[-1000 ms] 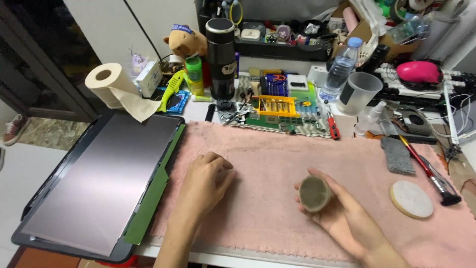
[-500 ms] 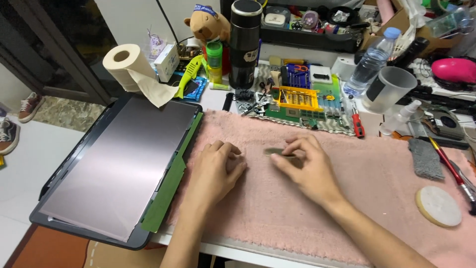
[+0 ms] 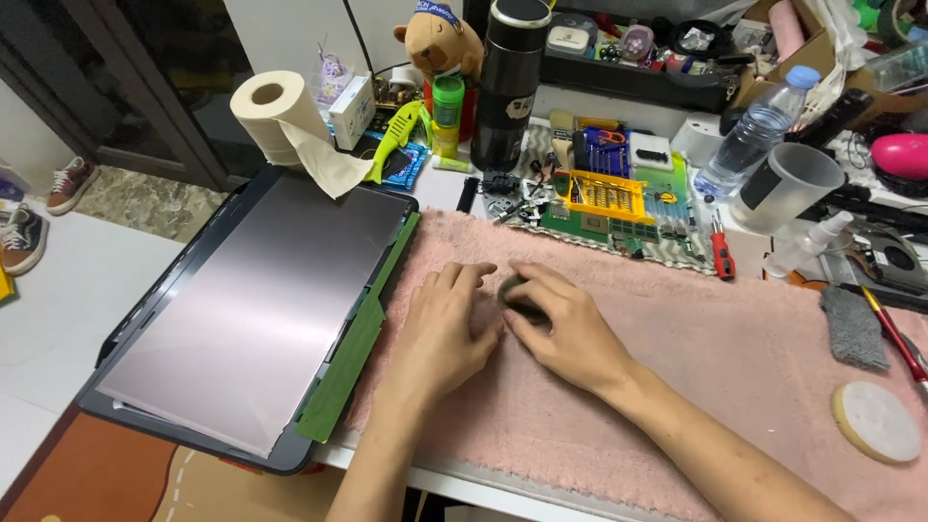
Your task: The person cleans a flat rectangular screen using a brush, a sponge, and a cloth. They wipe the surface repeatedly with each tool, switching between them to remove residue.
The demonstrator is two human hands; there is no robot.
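Two hands: left hand [image 3: 445, 329], right hand [image 3: 565, 333]. One small dark round object [image 3: 522, 293] between them. One pink towel [image 3: 735, 358]. One tablet [image 3: 251, 309]. One paper roll [image 3: 271, 111]. One black flask [image 3: 507, 87]. One water bottle [image 3: 754, 140]. One plush toy [image 3: 440, 39]. One red screwdriver [image 3: 720, 253]. One white disc [image 3: 875, 420]. Two shoes [image 3: 43, 208].

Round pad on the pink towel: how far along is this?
Set out: the tablet lies screen-up beside the pink towel. In hand: both hands meet on the towel, right hand pressing the small dark round pad, left hand beside it. Left: the white disc and screwdriver lie untouched.
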